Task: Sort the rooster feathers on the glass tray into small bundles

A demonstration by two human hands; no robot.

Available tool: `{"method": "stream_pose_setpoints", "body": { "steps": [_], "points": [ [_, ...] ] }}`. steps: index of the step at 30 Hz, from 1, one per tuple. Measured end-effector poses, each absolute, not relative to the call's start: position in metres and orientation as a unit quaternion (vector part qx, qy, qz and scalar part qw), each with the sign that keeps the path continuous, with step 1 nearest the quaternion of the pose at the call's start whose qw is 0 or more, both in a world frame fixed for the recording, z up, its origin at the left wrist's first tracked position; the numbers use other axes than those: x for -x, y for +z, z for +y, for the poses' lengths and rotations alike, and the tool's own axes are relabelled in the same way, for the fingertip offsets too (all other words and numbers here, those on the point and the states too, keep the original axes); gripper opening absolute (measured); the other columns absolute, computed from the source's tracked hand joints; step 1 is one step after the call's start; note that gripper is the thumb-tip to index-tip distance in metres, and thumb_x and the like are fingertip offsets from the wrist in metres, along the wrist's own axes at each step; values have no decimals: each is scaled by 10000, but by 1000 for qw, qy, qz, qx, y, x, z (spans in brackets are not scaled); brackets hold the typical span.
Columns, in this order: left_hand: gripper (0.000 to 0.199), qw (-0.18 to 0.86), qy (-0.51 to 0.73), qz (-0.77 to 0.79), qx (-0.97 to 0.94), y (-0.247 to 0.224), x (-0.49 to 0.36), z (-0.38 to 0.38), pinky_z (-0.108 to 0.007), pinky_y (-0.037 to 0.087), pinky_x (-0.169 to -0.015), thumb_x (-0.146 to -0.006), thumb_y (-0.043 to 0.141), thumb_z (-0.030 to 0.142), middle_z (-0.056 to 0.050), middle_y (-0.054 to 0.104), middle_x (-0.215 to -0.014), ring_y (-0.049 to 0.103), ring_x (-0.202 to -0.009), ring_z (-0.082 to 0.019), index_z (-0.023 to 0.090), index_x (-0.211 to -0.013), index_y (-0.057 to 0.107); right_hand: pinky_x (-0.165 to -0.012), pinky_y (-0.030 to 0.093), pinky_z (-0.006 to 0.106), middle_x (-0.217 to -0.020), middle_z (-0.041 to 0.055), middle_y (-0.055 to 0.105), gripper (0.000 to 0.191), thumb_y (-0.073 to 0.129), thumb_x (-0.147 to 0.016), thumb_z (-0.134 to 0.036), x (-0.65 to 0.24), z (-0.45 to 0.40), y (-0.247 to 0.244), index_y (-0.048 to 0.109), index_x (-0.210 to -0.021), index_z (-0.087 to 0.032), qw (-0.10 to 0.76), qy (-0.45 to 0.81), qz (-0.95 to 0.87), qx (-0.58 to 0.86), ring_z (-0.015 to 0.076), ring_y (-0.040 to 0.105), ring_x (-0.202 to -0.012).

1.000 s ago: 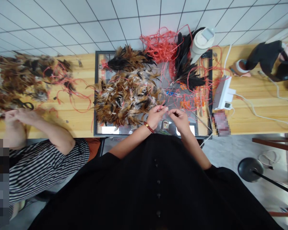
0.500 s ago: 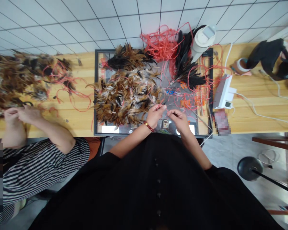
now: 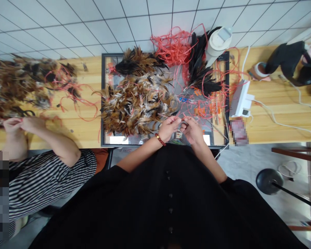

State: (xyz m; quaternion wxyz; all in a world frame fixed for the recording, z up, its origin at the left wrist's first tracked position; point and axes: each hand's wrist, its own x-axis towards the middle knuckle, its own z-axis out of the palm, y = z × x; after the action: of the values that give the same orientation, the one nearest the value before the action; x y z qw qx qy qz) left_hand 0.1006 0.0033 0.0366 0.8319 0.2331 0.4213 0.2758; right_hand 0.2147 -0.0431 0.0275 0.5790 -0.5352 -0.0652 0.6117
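My left hand (image 3: 169,128), with a beaded bracelet at its wrist, is closed in a pinch over the front of the black-framed tray (image 3: 103,103). My right hand (image 3: 193,129) pinches right beside it, the fingertips almost touching. What they hold is too small to make out. Left of my hands lies a pile of brown and white feathers (image 3: 134,103). Behind it is a bunch of dark brown feathers (image 3: 138,61). Black feathers (image 3: 197,65) lie beside a red string tangle (image 3: 173,48). A small blue item (image 3: 184,99) sits behind my fingers.
At the left, another person's hands (image 3: 23,124) are together near more feathers (image 3: 15,79) and red string. A white container (image 3: 217,45) stands at the tray's back right. Right of it are a power strip (image 3: 239,98), cables, a small cup (image 3: 261,69) and a black headset-like object (image 3: 285,62).
My two hands have come closer together at the fingertips. The fingers of my right hand have curled in more. The feathers and string look the same.
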Motion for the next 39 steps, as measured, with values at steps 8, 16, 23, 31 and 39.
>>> {"method": "stream_pose_setpoints", "body": {
  "steps": [8, 16, 23, 31, 39],
  "points": [
    [241, 849, 306, 415, -117, 45, -100, 8, -151, 239, -434, -753, 800, 175, 64, 443, -589, 321, -460, -11, 128, -725, 565, -501, 387, 208, -557, -62, 521, 375, 896, -566, -421, -211, -46, 25, 620, -696, -203, 601, 577, -95, 545, 66, 446, -519],
    [190, 909, 240, 322, -108, 48, -87, 19, -139, 179, -368, -783, 718, 117, 8, 584, -763, 247, -422, 15, 114, -699, 548, -410, 260, 167, -626, -72, 514, 371, 861, -671, -309, -213, -47, 39, 510, -736, -206, 613, 664, -26, 428, 32, 299, -457],
    [327, 901, 123, 308, -278, 60, -78, 30, -144, 134, -375, -721, 820, 334, 41, 511, -619, 256, -395, 7, 131, -733, 564, -391, 207, 167, -587, -63, 565, 371, 811, -727, -424, -200, -51, 57, 509, -748, -209, 651, 570, -127, 485, 25, 304, -394],
    [409, 848, 113, 392, -337, 65, -83, 17, -166, 114, -390, -747, 786, 407, 77, 350, -474, 234, -381, -1, 127, -591, 532, -331, 101, 157, -453, -124, 413, 440, 811, -725, -395, -201, -51, 45, 403, -740, -231, 588, 702, -30, 401, 16, 153, -315],
    [349, 885, 225, 381, -144, 60, -95, 10, -157, 156, -382, -836, 614, 231, 73, 296, -527, 202, -400, -23, 162, -576, 390, -342, 170, 167, -571, -101, 523, 433, 826, -700, -430, -206, -40, 43, 454, -799, -233, 621, 665, -61, 411, 18, 219, -355]
  ]
}}
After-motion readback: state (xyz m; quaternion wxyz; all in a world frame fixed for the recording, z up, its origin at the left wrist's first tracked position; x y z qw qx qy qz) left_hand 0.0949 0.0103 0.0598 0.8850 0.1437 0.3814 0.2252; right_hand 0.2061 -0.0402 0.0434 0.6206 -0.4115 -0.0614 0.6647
